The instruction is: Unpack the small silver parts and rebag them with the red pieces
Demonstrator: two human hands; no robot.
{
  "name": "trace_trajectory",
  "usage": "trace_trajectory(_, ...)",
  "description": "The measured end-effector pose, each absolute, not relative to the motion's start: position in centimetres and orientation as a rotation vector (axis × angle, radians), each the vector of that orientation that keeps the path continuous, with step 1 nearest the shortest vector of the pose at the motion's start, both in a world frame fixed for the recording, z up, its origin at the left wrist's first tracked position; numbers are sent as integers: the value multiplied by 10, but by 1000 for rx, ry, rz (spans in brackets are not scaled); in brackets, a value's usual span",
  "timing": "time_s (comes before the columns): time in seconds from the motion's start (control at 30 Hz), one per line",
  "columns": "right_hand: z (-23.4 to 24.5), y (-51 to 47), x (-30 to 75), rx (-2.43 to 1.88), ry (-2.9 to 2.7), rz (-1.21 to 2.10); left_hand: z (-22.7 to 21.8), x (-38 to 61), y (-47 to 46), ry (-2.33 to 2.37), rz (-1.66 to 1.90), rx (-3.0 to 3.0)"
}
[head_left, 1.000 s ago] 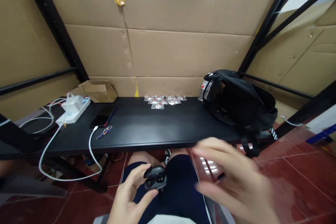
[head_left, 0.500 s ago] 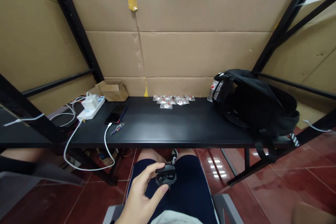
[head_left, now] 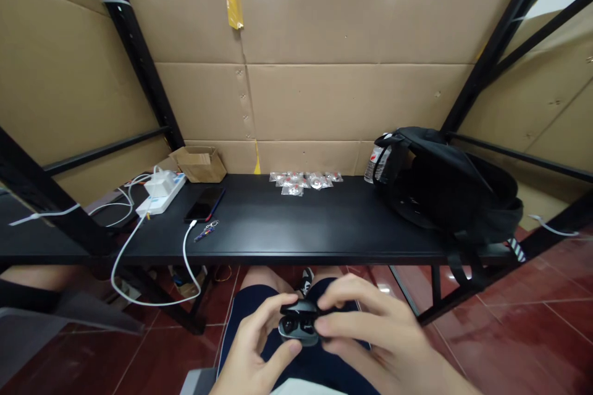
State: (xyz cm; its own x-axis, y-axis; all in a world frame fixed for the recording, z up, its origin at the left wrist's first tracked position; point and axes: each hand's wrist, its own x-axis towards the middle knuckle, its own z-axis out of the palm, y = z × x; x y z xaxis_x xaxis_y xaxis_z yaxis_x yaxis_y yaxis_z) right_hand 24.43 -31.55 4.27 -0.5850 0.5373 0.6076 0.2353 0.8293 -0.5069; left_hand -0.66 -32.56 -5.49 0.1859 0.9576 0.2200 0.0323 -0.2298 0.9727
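A small black earbud case [head_left: 296, 323] with its lid up sits over my lap, below the black table's front edge. My left hand [head_left: 252, 352] holds it from the left, thumb under it and fingers curled round its top. My right hand [head_left: 380, 339] has come in from the right, and its fingertips pinch the right side of the case. Dark hollows show inside the case; I cannot tell whether earbuds are in them.
The black table [head_left: 287, 228] carries a white power strip [head_left: 161, 191], a dark phone [head_left: 204, 203] on a white cable, a key ring [head_left: 204, 231], several clear bags [head_left: 303, 181], a small cardboard box [head_left: 199, 163] and a black backpack [head_left: 451, 188]. Cardboard walls stand behind; another person's leg [head_left: 28, 274] at left.
My right hand swept out of view to the lower right, then came back onto the case. The view shifted slightly.
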Motion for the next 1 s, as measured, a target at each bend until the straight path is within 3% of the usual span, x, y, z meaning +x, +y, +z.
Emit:
trace_trajectory(0.27,28,-290,222,-669,-2189,895,-54,5,-332,915,1256,1268)
trace_trajectory(0.47,22,-292,233,-614,-2217,855,-56,7,-330,823,1242,1215)
trace_trajectory(0.73,24,-298,227,-802,-2420,706,-64,-6,-321,939,1091,1581)
trace_trajectory(1.0,-9,-290,229,-794,-2271,983,-75,0,-317,986,1113,1559)
